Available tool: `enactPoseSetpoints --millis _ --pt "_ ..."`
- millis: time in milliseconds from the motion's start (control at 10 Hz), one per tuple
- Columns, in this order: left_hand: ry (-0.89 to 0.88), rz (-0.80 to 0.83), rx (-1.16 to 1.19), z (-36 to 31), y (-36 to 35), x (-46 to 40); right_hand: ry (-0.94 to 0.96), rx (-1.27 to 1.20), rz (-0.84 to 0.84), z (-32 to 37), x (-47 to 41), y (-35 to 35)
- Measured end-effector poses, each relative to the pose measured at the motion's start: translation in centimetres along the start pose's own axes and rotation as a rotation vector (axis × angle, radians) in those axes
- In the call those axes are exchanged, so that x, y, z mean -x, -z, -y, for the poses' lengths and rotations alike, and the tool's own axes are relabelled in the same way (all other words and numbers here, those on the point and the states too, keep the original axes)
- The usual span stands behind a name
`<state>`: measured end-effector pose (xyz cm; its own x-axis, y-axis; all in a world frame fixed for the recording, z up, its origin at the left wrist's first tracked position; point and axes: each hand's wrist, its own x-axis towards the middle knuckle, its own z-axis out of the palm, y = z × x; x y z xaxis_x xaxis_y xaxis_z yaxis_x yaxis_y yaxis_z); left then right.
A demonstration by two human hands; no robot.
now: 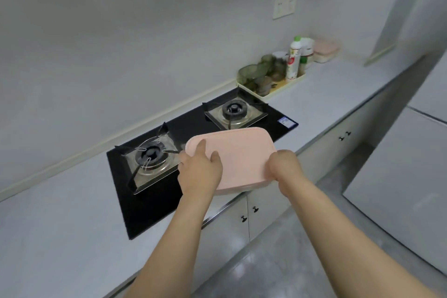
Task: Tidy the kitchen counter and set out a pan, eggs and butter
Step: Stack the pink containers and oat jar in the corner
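A flat pink rectangular container [239,152], seen from its lid side, hovers above the front edge of the black gas hob [154,201]. My left hand [199,169] grips its left end, thumb and forefinger lying on the lid. My right hand [284,167] grips its right end, fingers curled under and hidden. What the container holds is hidden. No pan, eggs or butter show.
The hob has two burners [151,152] [234,109]. A cream tray [273,93] of green glasses, jars and bottles stands at the back right, with a second pink-lidded box [325,51] behind it. White counter [60,213] spreads to the left; cabinet doors [266,210] sit below.
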<state>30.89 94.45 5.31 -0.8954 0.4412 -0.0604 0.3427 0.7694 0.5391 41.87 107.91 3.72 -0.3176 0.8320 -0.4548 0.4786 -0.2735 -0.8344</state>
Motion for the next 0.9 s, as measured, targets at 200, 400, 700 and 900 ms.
enactPoseSetpoints --millis 200,400,700,900 --pt "-0.130 0.065 -0.038 -8.2 -4.0 -1.5 -0.064 -0.101 -0.111 -0.3 -4.5 6.9" --pt "-0.220 0.112 -0.051 -15.6 -8.8 -5.7 -0.047 -0.165 -0.147 1.2 -10.7 12.0" --pt "-0.255 0.170 -0.003 -28.5 -16.7 -17.5 -0.147 -0.135 -0.263 8.5 -25.9 18.4" --pt "-0.309 0.176 -0.001 -36.6 -19.6 -23.6 -0.133 -0.032 -0.312 13.4 -33.0 21.9"
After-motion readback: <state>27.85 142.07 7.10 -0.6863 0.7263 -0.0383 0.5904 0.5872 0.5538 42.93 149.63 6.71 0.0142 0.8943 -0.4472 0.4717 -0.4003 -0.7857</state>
